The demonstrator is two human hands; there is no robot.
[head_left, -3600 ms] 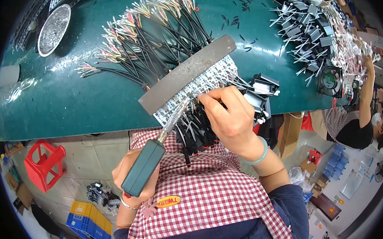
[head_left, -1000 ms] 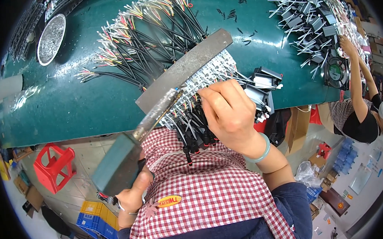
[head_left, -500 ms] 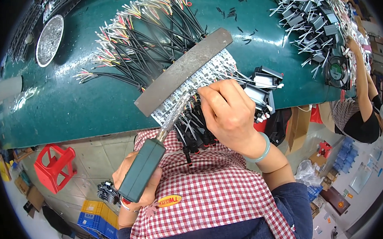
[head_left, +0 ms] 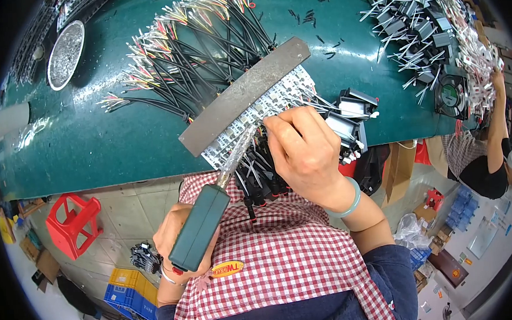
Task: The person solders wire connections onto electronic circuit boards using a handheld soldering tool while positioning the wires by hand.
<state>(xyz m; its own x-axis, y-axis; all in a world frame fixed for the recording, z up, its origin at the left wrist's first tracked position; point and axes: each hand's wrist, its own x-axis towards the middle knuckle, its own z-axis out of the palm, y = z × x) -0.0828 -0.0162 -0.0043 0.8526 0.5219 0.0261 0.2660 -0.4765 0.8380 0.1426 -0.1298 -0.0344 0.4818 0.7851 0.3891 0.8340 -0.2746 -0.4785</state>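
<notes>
My left hand (head_left: 172, 235) is closed around the boxy dark green handle of a soldering iron (head_left: 200, 228). Its long shiny barrel slants up and right, the tip resting on or just over a row of small white circuit boards (head_left: 290, 87). Across these boards lies a flat brown-grey bar (head_left: 247, 95). My right hand (head_left: 307, 148) is pinched close to the iron's tip; its fingertips hide what they hold. Black cables with bare coloured ends (head_left: 188, 76) fan out behind the bar. Short black connector leads (head_left: 260, 180) hang over the table edge below the boards.
Black box-shaped parts (head_left: 346, 120) with white leads sit right of my right hand. More lie heaped at the far right beside a fan (head_left: 452, 96). A round dish (head_left: 66, 54) stands at the far left. Another person's arm (head_left: 496, 118) reaches over the right table end.
The soldering iron and my left hand have shifted slightly right and up. My right hand stays almost still. The other person's arm at the right has moved outward.
</notes>
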